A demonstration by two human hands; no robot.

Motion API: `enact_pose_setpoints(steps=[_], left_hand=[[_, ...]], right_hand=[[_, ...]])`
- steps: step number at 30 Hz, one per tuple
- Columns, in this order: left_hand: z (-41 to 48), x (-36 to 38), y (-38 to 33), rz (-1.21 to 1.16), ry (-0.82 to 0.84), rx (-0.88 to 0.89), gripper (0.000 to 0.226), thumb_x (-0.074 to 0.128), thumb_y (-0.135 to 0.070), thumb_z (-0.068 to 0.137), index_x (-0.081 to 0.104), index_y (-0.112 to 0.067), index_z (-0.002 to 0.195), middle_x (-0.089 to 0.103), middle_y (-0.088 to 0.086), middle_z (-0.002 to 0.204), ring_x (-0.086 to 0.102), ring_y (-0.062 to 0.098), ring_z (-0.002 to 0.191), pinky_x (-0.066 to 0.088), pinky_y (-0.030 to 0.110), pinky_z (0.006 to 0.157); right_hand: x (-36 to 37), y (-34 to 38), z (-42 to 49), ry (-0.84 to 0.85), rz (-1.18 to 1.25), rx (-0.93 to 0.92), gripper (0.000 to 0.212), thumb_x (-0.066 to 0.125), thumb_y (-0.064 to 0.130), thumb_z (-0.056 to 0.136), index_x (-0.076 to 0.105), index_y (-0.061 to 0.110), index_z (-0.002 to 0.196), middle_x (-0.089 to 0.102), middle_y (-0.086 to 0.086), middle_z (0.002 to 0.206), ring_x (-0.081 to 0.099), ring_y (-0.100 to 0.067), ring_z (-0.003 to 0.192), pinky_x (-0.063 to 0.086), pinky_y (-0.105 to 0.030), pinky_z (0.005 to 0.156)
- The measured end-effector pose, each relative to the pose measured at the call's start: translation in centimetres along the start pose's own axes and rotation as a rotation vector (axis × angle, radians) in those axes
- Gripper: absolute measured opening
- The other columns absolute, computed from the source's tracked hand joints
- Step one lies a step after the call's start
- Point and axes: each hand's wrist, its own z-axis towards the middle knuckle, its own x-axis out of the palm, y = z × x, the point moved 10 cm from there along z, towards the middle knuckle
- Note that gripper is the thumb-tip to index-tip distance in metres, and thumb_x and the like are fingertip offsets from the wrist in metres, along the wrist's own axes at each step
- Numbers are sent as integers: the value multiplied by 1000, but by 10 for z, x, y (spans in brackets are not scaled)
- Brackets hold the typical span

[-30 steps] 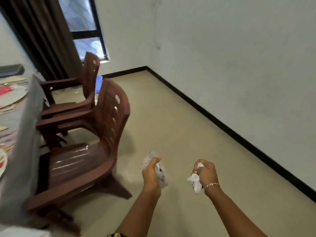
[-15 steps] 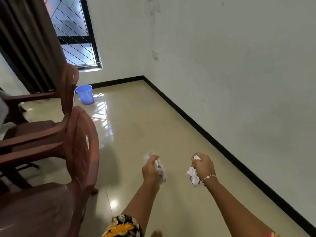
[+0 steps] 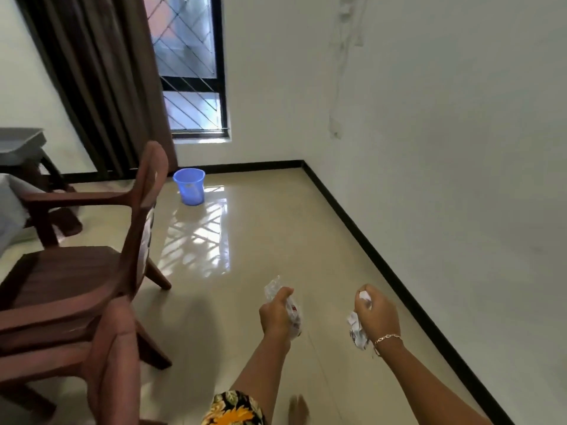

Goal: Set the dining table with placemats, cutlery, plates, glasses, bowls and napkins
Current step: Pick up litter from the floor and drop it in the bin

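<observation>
Plastic wrap (image 3: 273,288), clear and crumpled, sits in the left hand (image 3: 276,314) at lower centre of frame. The fingers curl round it and one tuft sticks out above the thumb. Right hand (image 3: 379,314), just right of it, is a fist round a white crumpled wad (image 3: 356,332) with some print on it; a loose end hangs below the hand. Can't tell if that's packaging or a napkin.

Task's thing: the dining table (image 3: 9,204) is only a grey-cloth sliver at the far left edge, mid-height, behind the brown chairs (image 3: 61,271). No placemats, plates or cutlery in view. Both hands are well apart from it.

My read: scrap run to the blue bucket (image 3: 189,187) under the window, upper-middle left. Judgement only.

Risks:
- Floor (image 3: 276,225) is glossy tile with a glare patch between hands and bucket, and a bare foot (image 3: 299,409) shows at the bottom edge. Slip if wet; can't tell wet from reflection.
- Plastic is light and springy. A loose grip or a toss from range means it drifts and lands beside the bucket.
- Hanging tail of the wad can tear off or drop.
- If the wad is a napkin, binning it leaves a setting short.
- Chair leg (image 3: 159,277) splays into the path at left, so a toe catch if passing close.
- Both hands are full, so nothing is free to break a stumble.
</observation>
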Motion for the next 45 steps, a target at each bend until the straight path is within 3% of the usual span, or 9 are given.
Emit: enact_pose_setpoints(steps=[5, 11, 16, 21, 26, 31, 36, 41, 45], left_hand=[[116, 16, -68, -16, -137, 38, 24, 71, -24, 73, 56, -5, 69, 50, 8, 55, 46, 22, 48, 40, 30, 57], [229, 27, -185, -117, -242, 78, 26, 73, -18, 74, 49, -7, 69, 41, 7, 46, 38, 18, 35, 35, 21, 46], [312, 34, -259, -212, -287, 99, 25, 69, -17, 78, 49, -7, 66, 37, 2, 34, 34, 16, 26, 29, 18, 45], [418, 39, -337, -288, -321, 130, 21, 67, -14, 81, 51, -8, 69, 40, 1, 33, 36, 14, 23, 29, 15, 39], [524, 26, -423, -288, -381, 88, 32, 73, -21, 73, 47, -8, 59, 41, 4, 38, 36, 17, 28, 32, 17, 42], [612, 21, -516, -267, -428, 119, 24, 67, -14, 82, 47, -10, 68, 40, 4, 36, 33, 13, 22, 30, 12, 35], [701, 16, -584, -319, -473, 150, 34, 66, -13, 83, 45, -8, 58, 40, 1, 31, 36, 13, 21, 32, 13, 34], [797, 5, -651, -375, -546, 152, 27, 71, -19, 80, 51, -10, 63, 44, 3, 35, 40, 15, 27, 35, 19, 42], [869, -5, -709, -430, -598, 149, 18, 72, -17, 78, 57, -8, 76, 49, 6, 47, 46, 19, 37, 39, 24, 47]], right_hand=[[83, 36, 133, 95, -31, -94, 29, 51, 7, 83, 43, 26, 62, 45, 3, 50, 43, -16, 49, 34, -27, 48], [167, 106, 281, 194, -1, -210, 24, 59, 28, 88, 50, 19, 69, 49, 9, 53, 52, -20, 57, 34, -26, 50], [246, 175, 370, 257, 69, -357, 40, 32, 64, 78, 40, 31, 59, 38, 6, 44, 44, -11, 47, 30, -25, 45], [340, 236, 467, 316, 66, -414, 52, 21, 70, 70, 48, 25, 68, 43, 9, 49, 49, -15, 55, 30, -21, 47], [432, 305, 562, 446, -28, -442, 49, 33, 58, 77, 56, 16, 82, 48, 15, 59, 52, -9, 61, 27, -13, 50], [518, 365, 647, 575, 9, -430, 32, 51, 41, 89, 55, 10, 88, 52, 10, 72, 49, 26, 63, 35, -6, 53], [609, 398, 720, 686, -9, -407, 37, 42, 54, 67, 46, 23, 88, 55, 2, 91, 51, -5, 74, 33, -21, 61], [712, 443, 810, 825, -7, -399, 32, 60, 7, 74, 45, 14, 101, 42, -5, 102, 51, -26, 94, 41, -29, 79], [775, 486, 888, 911, -60, -385, 40, 60, 1, 74, 45, 13, 109, 40, -7, 107, 55, -29, 94, 44, -32, 86]])
